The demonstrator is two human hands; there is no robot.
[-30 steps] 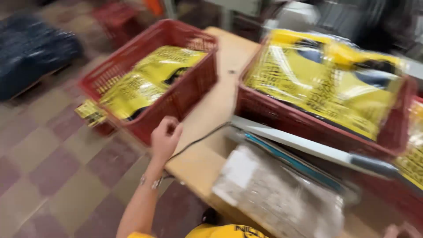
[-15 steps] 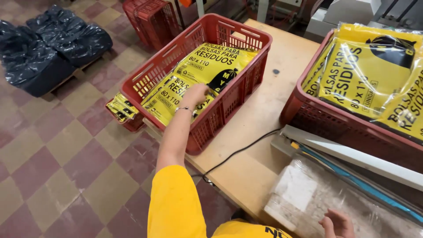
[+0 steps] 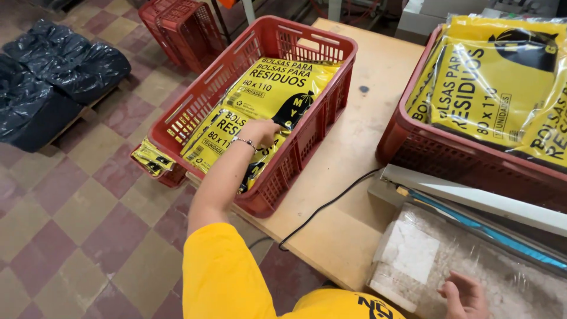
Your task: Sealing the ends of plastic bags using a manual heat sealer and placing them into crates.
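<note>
Left hand [image 3: 260, 131] pressing glossy yellow packets [image 3: 260, 100] inside latticed red plastic crate [image 3: 195, 97], grasping nothing, right hand [image 3: 465, 295] flat on crinkled clear bag [image 3: 472, 260] right of crate.

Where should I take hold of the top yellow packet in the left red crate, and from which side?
Take the yellow packet by its near short edge, where the left hand already rests, coming down from above. It lies flat and slanted in the red crate, whose walls block its sides; a pinch grip on that edge looks likeliest to lift it.
</note>
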